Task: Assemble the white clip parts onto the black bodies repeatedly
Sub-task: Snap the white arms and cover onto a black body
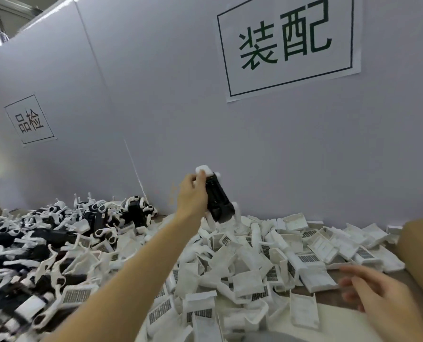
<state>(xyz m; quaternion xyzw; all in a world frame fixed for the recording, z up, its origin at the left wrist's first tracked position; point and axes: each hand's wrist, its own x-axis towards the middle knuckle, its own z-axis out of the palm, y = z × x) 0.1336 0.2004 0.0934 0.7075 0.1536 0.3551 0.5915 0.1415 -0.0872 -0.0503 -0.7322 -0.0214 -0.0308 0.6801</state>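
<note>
My left hand (192, 193) is stretched far forward and grips a black body (219, 202) with white clip parts on its ends, held up in the air near the wall. Below it lies a heap of loose white clip parts (260, 265) across the middle and right of the table. A pile of black bodies with white parts (57, 233) covers the left side. My right hand (376, 294) hovers blurred over the table's right front, fingers spread, holding nothing.
A pale partition wall (156, 107) with two paper signs stands right behind the table. A brown cardboard box (420, 243) sits at the right edge. A strip of bare brown table (329, 296) shows near my right hand.
</note>
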